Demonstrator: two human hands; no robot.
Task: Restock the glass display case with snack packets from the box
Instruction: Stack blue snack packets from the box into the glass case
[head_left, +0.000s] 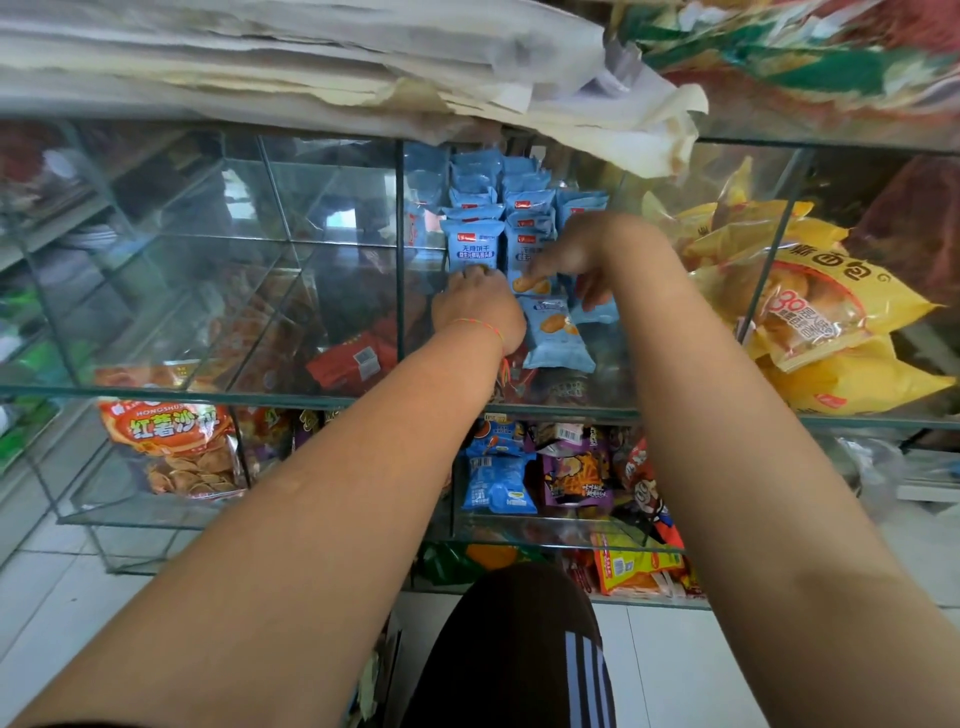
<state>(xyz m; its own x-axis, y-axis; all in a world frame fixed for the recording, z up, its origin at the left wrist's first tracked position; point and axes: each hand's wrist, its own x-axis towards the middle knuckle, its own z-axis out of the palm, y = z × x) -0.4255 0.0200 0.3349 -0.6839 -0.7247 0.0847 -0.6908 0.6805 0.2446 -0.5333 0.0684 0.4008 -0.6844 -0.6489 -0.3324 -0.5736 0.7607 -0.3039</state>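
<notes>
Mid-restock: left hand and right hand, finger grip unclear, arrange blue snack packets inside the glass display case middle compartment; next, stand the fallen packet.

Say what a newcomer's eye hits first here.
Two bare arms reach into the middle glass compartment, the left hand and right hand among upright rows of blue packets, one blue packet lying flat in front. Big yellow bags fill the compartment to the right; an orange chip bag sits lower left.
</notes>
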